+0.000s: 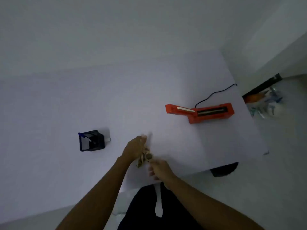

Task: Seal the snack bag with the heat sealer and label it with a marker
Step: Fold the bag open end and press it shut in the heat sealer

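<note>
Both hands are on the snack bag [144,156], low over the near edge of the tabletop [49,113]. Left hand [135,149] is closed around the bag's far end, fingers wrapped from the left. Right hand [159,169] pinches the near end, fingers curled. The bag is clear film, motion-blurred; only brownish contents show between the hands, so I can't tell which end is the mouth.

Two-handed hold probably serves to stretch the film flat and push contents away from the open end, since a seal needs a clean, wrinkle-free strip.

Heat sealer [201,112] sits well apart, far right on the tabletop. The orange arm is raised, so the slot is ready to take the bag edge. Its cord [214,93] trails off the back edge, out of the working path.

Black pen holder [91,141] sits to the left, well apart, with a blue-capped marker [80,134] poking out. Parked for the labelling step, clear of the sealer side.

Judgement: bag prep in progress, sealing not yet started.
</note>
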Motion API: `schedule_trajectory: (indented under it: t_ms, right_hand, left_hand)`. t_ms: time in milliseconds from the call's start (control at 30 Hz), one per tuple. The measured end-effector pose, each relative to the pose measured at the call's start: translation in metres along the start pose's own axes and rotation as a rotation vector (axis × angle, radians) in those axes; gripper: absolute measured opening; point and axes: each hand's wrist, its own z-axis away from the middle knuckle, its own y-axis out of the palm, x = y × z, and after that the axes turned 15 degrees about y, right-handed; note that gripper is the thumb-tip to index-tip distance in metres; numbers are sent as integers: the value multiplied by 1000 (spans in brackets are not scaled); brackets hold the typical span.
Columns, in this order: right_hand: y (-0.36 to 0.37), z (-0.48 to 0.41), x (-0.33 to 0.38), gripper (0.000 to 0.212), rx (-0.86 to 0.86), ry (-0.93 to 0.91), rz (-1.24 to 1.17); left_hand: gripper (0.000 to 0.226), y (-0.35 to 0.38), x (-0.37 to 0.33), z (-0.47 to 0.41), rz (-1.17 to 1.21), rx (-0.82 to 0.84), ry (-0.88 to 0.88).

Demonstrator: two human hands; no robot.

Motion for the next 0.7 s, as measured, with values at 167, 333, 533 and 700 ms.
schedule_trajectory:
  t_ms: [167, 333, 533, 700]
  right_hand:
    - [6, -14, -10, 31, 28, 123, -52]
    - [-6, -28, -2, 23, -64, -103, 38]
    - [-33, -45, -7, 24, -208, -400, 302]
    - [-49, -45, -10, 16, -220, -590, 302]
  left_hand:
    - [81, 18, 26, -14, -148, 142, -106]
    - [55, 20, 21, -5, 4, 131, -176]
    - [26, 17, 19, 22, 143, 29, 31]
    - [21, 18, 15, 46, 148, -134, 222]
